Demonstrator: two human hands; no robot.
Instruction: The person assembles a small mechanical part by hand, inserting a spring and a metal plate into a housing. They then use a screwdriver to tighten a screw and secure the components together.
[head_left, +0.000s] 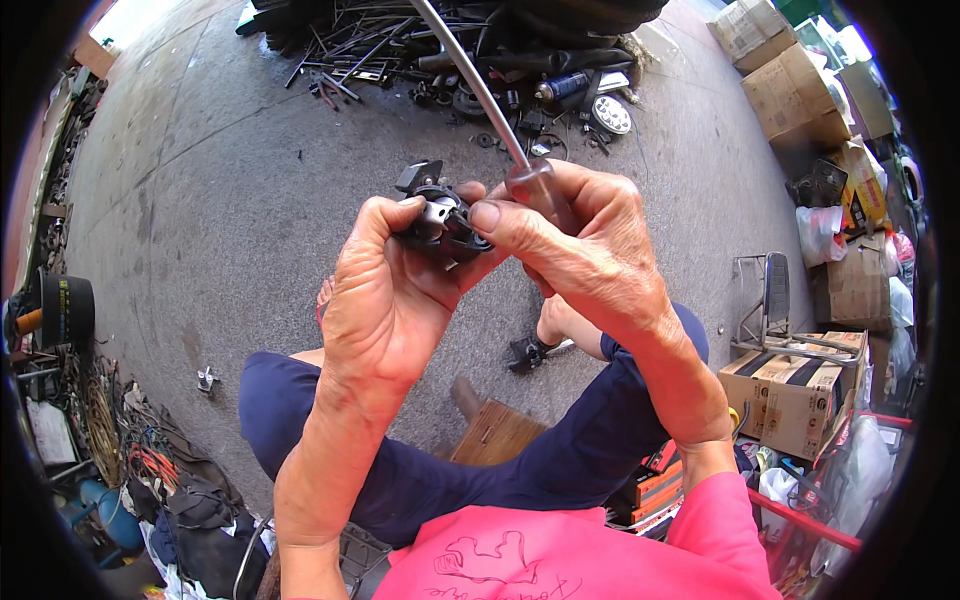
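Observation:
My left hand is closed around a small black mechanical part with a bright metal cylinder in its middle and a square tab on top. The left thumb presses against the part's near left side. In my right hand is a screwdriver, gripped by its dark translucent handle. Its long metal shaft points up and away from the part. The tip runs out of the picture at the top. My right thumb and fingertips also touch the part's right side. The fingers behind the part are hidden.
On the ground between my legs lies a wooden block. A black part rests by my right foot, and a small metal piece farther left. Metal scrap is piled ahead. Cardboard boxes and a folding chair stand right; clutter lies left.

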